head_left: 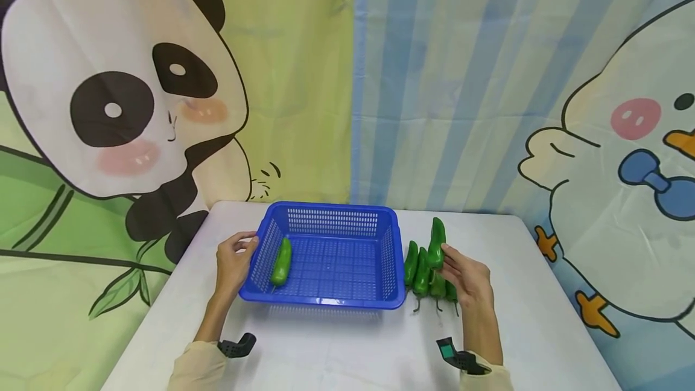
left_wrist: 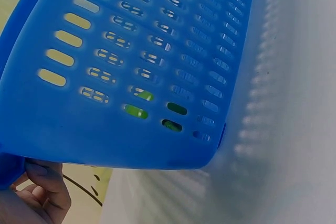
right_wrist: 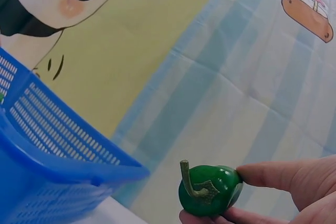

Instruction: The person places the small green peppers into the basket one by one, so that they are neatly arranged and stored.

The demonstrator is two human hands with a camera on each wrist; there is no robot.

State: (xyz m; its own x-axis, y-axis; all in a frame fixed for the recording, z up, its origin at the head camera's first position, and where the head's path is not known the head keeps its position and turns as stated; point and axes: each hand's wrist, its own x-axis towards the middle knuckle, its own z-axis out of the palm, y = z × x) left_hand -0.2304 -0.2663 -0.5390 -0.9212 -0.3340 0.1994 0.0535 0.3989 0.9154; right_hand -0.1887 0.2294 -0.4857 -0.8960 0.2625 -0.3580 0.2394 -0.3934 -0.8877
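Observation:
A blue plastic basket [head_left: 326, 303] with slotted walls stands on the white table. My left hand [head_left: 234, 263] grips its left rim, fingers curled at the edge; in the left wrist view the left hand [left_wrist: 39, 195] shows under the rim. One light green pepper [head_left: 282, 262] lies inside, along the left wall. My right hand [head_left: 468, 276] pinches a dark green pepper [head_left: 437, 243] between thumb and fingers, raised over the other peppers, right of the basket. In the right wrist view the stem end of this pepper [right_wrist: 205, 190] faces the camera.
Several green peppers [head_left: 422, 273] lie in a row on the table [head_left: 521, 300], close beside the basket's right wall, partly hidden by the held one. Behind the table hangs a cartoon-printed cloth [head_left: 304, 107] with a panda and a white bird.

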